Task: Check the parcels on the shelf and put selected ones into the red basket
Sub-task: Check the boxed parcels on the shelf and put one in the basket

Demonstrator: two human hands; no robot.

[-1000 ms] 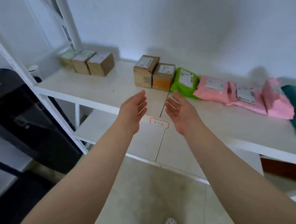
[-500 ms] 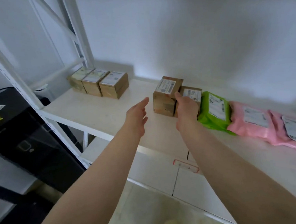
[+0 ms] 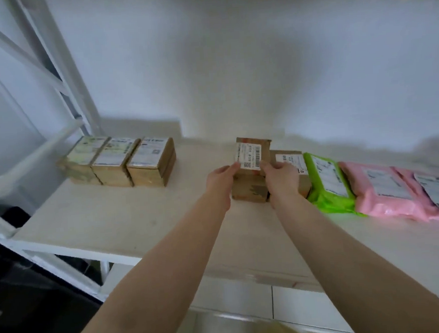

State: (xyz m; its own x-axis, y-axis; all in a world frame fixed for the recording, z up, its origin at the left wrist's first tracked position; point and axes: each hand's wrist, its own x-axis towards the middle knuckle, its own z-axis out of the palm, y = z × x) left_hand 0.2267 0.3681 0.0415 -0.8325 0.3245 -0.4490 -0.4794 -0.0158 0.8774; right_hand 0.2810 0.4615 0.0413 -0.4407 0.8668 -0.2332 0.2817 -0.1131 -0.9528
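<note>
Parcels are being checked: the left hand (image 3: 221,182) and right hand (image 3: 281,179) are gripping a small cardboard box (image 3: 251,173) from either side, fingers curled round it, and tilting its label (image 3: 248,155) up toward the camera on the white shelf (image 3: 139,218). A second box (image 3: 292,170) is sitting just beside it, then a green mailer (image 3: 327,184) and pink mailers (image 3: 386,193). Next, I judge, comes reading the label, then lifting the box clear; no red basket is showing.

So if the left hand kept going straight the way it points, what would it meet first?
The left hand already grips the labelled box, so that box blocks it at once; behind it looks like the white wall, though depth is unclear.
</note>
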